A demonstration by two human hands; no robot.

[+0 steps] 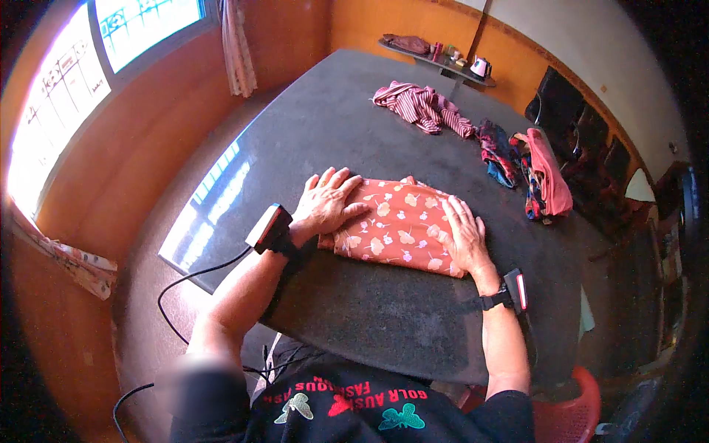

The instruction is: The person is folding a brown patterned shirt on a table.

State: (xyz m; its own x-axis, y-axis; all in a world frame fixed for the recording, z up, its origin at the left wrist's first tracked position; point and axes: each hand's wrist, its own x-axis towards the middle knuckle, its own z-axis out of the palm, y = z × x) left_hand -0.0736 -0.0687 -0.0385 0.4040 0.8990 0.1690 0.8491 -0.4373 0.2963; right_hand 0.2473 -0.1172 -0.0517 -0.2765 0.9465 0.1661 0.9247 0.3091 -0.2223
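A folded orange-red cloth with a flower print (393, 227) lies flat on the dark tabletop (310, 133) in front of me. My left hand (329, 204) rests at its upper left end, fingers spread, the thumb over the fabric. On the right end lies my right hand (464, 235), palm down, fingers extended. Neither hand grips the cloth. Each wrist wears a strapped device, and a black cable (188, 274) runs from the left one.
Farther back on the table lie a crumpled striped cloth (415, 105), a dark patterned cloth (497, 152) and a folded pink cloth (545, 171). A wall shelf (437, 65) holds a kettle (481, 67) and small items. A red plastic chair (581, 407) stands at lower right.
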